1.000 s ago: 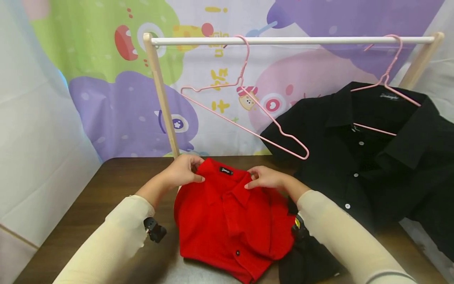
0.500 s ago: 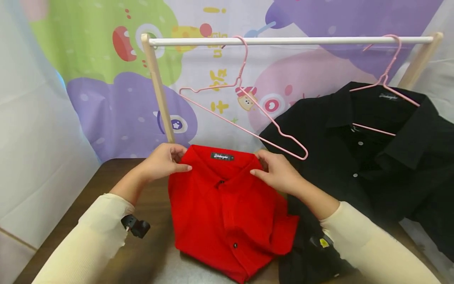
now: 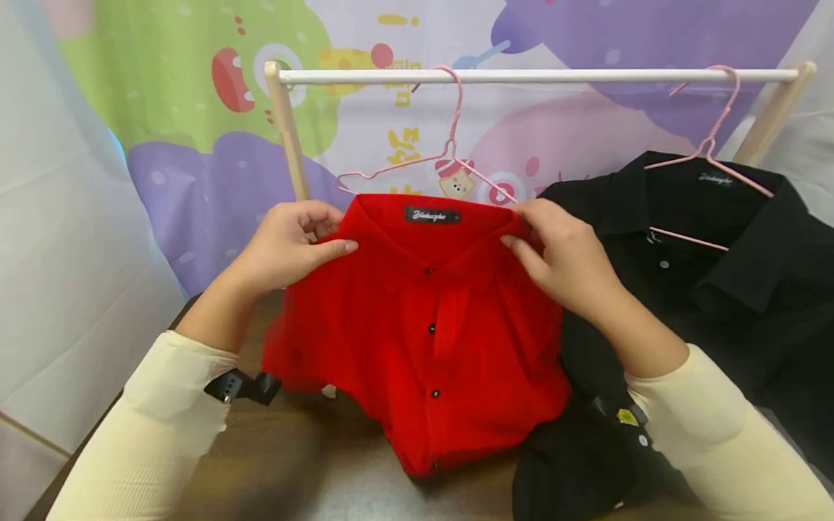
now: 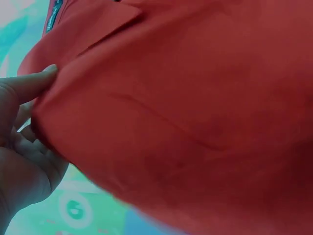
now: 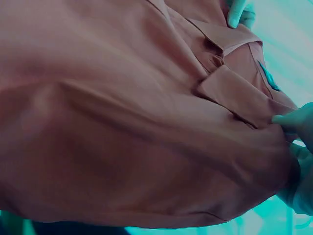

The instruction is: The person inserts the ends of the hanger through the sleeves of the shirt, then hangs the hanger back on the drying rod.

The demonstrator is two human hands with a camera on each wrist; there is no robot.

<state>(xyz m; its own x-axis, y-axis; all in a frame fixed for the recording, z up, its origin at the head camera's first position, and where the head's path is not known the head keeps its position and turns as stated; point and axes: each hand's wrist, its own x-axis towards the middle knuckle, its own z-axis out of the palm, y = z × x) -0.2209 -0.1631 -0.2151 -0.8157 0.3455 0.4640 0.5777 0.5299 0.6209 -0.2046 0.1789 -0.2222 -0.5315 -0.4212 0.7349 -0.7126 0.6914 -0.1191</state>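
A red button-up shirt is held up by its collar in front of me, its dark label facing the head camera. My left hand pinches the collar's left side, thumb in front and fingers behind. The right hand pinches the collar's right side the same way. In the left wrist view, the left thumb presses on the cloth beside the collar. The right wrist view has the right hand at the collar's edge. Behind the shirt, a pink wire hanger hangs from the rack, its lower part hidden.
A white rail on wooden posts spans the back. On the right a black shirt hangs on another pink hanger, its lower part lying on the dark wooden table. A cartoon-printed cloth covers the back.
Both hands have raised the red shirt off the table, toward the rack, and spread its collar wider. The shirt now covers the lower part of the bare hanger. The black shirt stays put.
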